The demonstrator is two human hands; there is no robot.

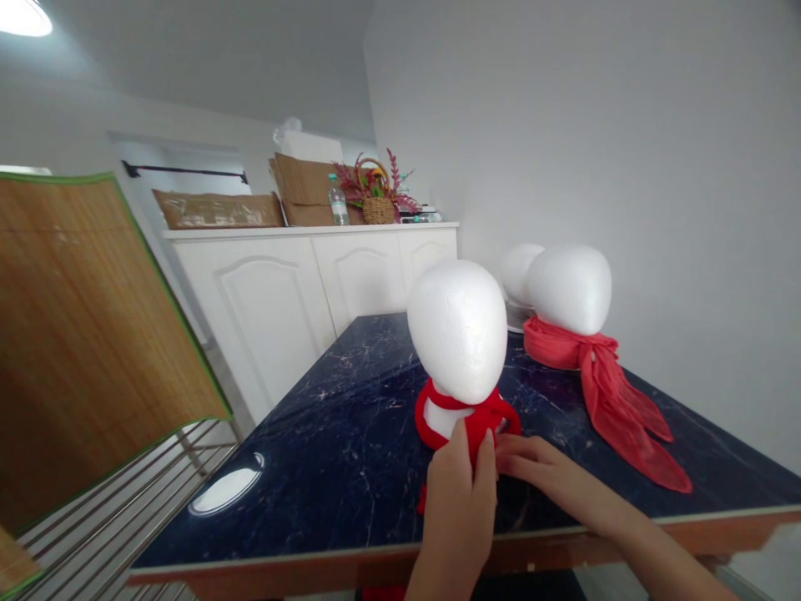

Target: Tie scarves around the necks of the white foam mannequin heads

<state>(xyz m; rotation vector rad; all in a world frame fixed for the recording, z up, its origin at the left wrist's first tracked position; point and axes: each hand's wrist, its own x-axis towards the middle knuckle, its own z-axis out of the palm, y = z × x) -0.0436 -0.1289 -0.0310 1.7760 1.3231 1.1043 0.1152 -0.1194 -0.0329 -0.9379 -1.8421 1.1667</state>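
A white foam mannequin head [460, 325] stands upright near the front of the dark blue marbled table [325, 451]. Around its neck runs a red scarf [431, 431], looped at the right side. My left hand [463, 492] grips the scarf in front of the neck, thumb and fingers closed on the cloth. Just to its right, my right hand [531, 467] pinches the scarf near the loop; its fingertips are partly hidden. A bit of red cloth hangs below, left of my left hand.
Behind to the right stands another foam head [569, 288] wearing a coral scarf [617, 409], with a further white head [519, 271] behind it. White cabinets [269, 309] line the back, holding cardboard boxes, a bottle [338, 202] and a flower basket [379, 209]. A bamboo-mat-covered rack [93, 334] stands left.
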